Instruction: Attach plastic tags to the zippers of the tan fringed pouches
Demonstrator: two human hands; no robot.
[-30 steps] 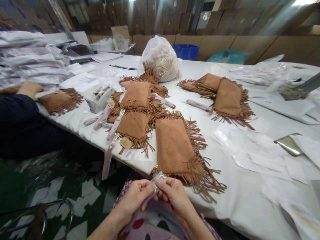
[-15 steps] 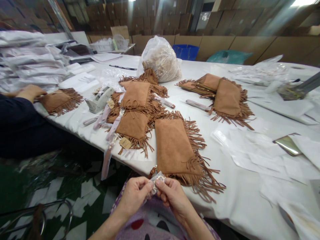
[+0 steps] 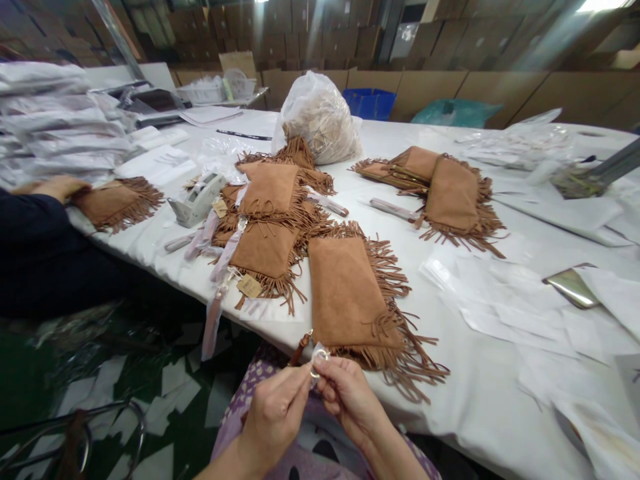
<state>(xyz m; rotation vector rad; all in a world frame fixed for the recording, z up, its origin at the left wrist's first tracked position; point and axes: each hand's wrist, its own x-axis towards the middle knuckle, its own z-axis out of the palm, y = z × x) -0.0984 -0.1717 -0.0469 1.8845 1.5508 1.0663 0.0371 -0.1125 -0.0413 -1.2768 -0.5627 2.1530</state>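
Above my lap, at the table's near edge, a small ring-shaped metal piece [image 3: 320, 361] with a bit of clear wrap shows between my fingertips. My right hand [image 3: 345, 393] pinches it from the right. My left hand [image 3: 277, 407] is closed beside it, with its fingertips pressed together at the ring's left; what they hold is too small to make out. Just beyond lies a brown fringed suede pouch [image 3: 345, 290], flat on the white table [image 3: 480, 393]. A brown tassel or zipper pull [image 3: 300, 349] hangs from its lower left corner.
More fringed pouches [image 3: 265, 247] with a paper tag [image 3: 249, 286] lie left of centre, beside a tape dispenser [image 3: 197, 200]. Another stack [image 3: 453, 197] is at right. A co-worker's hand [image 3: 60, 188] touches a pouch at far left. A filled plastic bag [image 3: 320, 120] stands behind.
My left hand has turned and its fingers have moved closer together at the ring. Less clear wrap shows between my hands, and more of the brown pull is visible.
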